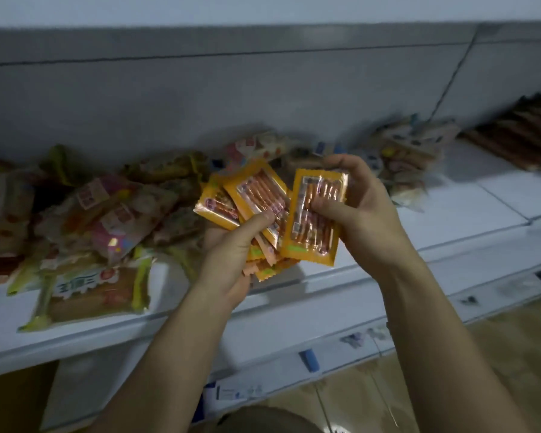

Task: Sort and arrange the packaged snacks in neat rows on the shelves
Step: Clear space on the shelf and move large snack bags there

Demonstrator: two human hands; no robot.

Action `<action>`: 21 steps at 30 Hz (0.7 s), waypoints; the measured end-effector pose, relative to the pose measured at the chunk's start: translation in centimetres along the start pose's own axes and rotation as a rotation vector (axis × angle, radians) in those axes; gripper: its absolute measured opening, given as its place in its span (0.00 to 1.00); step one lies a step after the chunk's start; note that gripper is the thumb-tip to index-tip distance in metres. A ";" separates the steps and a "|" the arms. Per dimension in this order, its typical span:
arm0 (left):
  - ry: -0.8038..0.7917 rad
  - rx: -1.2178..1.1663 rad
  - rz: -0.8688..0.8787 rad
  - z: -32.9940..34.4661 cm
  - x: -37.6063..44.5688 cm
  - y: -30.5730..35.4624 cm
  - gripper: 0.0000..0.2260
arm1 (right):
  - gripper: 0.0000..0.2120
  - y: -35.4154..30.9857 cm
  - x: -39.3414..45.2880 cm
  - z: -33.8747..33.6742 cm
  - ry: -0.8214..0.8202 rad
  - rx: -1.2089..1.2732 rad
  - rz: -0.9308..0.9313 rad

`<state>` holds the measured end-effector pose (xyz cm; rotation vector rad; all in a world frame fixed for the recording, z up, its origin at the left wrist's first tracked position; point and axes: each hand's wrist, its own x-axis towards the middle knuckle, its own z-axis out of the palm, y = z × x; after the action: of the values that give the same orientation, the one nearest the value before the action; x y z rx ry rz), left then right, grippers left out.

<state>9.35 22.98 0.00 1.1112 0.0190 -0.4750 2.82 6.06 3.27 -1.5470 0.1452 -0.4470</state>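
Orange snack packets, one (pixel 314 215) pinched in right hand (pixel 356 210), several fanned (pixel 250 198) in left hand (pixel 231 260), white shelf (pixel 450 220)

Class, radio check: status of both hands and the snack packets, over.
Left hand grips fanned orange packets. Right hand pinches one orange packet. Unsorted snack pile crowds the shelf at left.
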 end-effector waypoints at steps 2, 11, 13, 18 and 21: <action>-0.048 0.050 -0.004 4.1 -0.1 -2.8 0.16 | 0.27 0.3 -0.8 -3.9 0.131 -0.054 -0.051; -0.400 0.119 -0.076 24.4 -0.7 -13.5 0.17 | 0.14 3.0 -6.3 -23.7 0.496 -0.114 0.026; -0.469 0.161 -0.081 28.8 -0.7 -15.9 0.18 | 0.12 3.4 -7.8 -28.2 0.610 -0.275 0.038; -0.620 0.230 -0.132 38.3 -0.1 -21.4 0.18 | 0.19 4.2 -9.8 -38.4 0.823 -0.395 0.099; -0.658 0.253 -0.175 42.9 1.6 -24.2 0.17 | 0.17 4.6 -9.1 -43.1 0.829 -0.293 0.131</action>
<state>-7.76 -23.26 -1.62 1.1585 -0.5351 -1.0035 -20.45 -30.87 -4.44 -1.5358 0.9810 -0.9737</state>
